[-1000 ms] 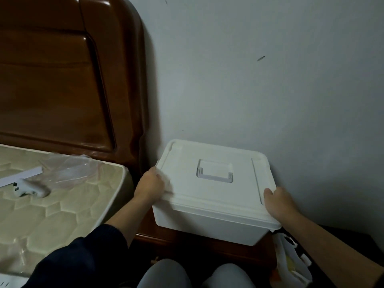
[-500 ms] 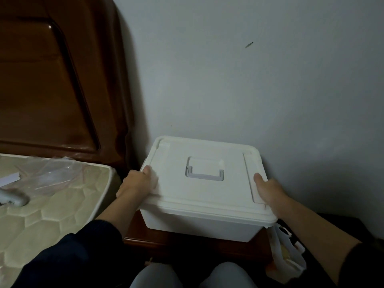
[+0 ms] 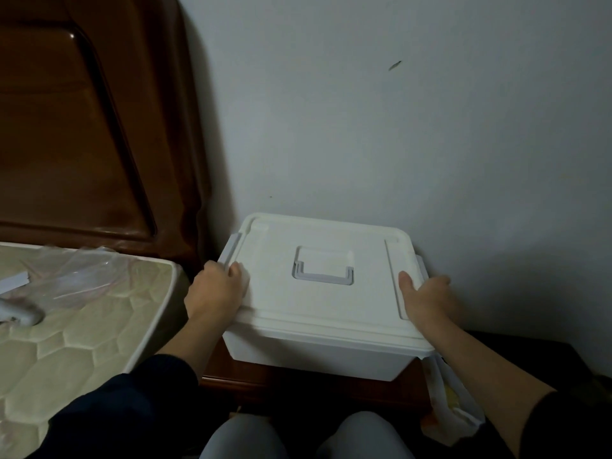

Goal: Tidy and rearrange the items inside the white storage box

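The white storage box (image 3: 318,354) stands on a dark wooden nightstand against the wall, its lid (image 3: 318,233) on, with a grey fold-down handle (image 3: 323,274) in the middle. My left hand (image 3: 213,293) grips the lid's left edge, fingers curled at the grey side latch (image 3: 231,248). On the opposite edge my right hand (image 3: 427,296) holds the lid, thumb lying on top and fingers wrapped over the side by the right latch (image 3: 421,265). The box's contents are hidden.
A bare mattress (image 3: 82,329) lies at the left with a clear plastic bag (image 3: 76,276) and a white object (image 3: 16,314) on it. A wooden headboard (image 3: 82,127) rises behind. A plastic bag (image 3: 453,402) hangs at the nightstand's right. My knees (image 3: 298,438) are below.
Both hands have slid back along the lid's side edges toward the latches. The grey side latches now show, sticking out from the lid.
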Demonstrator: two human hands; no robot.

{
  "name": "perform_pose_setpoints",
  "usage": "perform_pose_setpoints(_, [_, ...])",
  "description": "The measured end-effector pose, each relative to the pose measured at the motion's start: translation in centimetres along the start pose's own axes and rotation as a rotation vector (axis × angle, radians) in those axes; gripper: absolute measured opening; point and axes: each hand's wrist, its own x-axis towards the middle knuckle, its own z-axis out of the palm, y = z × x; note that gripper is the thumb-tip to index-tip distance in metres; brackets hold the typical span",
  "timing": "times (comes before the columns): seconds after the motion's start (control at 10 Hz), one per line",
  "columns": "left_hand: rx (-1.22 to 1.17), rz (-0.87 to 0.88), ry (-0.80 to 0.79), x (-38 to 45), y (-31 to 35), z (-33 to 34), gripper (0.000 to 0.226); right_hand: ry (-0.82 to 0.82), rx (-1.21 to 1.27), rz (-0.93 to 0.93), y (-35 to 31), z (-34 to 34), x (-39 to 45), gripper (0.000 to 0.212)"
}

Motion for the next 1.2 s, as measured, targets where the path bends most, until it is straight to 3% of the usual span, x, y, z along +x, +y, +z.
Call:
perform_pose_setpoints(0.1, [0.008,0.033,-0.009,0.2,-0.3,0.1,0.029,-0.063,-0.012,-0.026,0.1,-0.2,0.0,0.066])
perform_pose_setpoints(0.5, [0.108,0.172,0.1,0.2,-0.3,0.2,0.027,0.101,-0.131,-0.219,-0.1,-0.5,-1.1,0.051])
perform_pose_setpoints(0.7, [0.124,0.155,0.073,-0.4,0.2,0.6,0.038,0.099,-0.085,-0.21,-0.2,-0.2,-1.4,0.05])
perform_pose_setpoints(0.8, [0.132,0.305,0.099,-1.2,0.2,0.6,0.043,0.128,-0.099,-0.393,-1.0,-0.8,-2.6,0.056])
perform_pose_setpoints(0.9, [0.235,0.421,0.096,-3.2,0.0,0.5,0.057,-0.009,-0.125,-0.626,-1.9,-1.3,-5.2,0.069])
perform_pose_setpoints(1.0, [0.384,0.529,0.07,-6.2,-0.9,1.0,0.06,-0.069,-0.199,-0.675,-1.4,-0.3,-9.7,0.075])
perform_pose_setpoints(1.2, [0.453,0.658,-0.014,-14.2,-3.7,1.5,0.069,0.131,-0.138,-0.847,3.5,-0.8,-18.4,0.073])
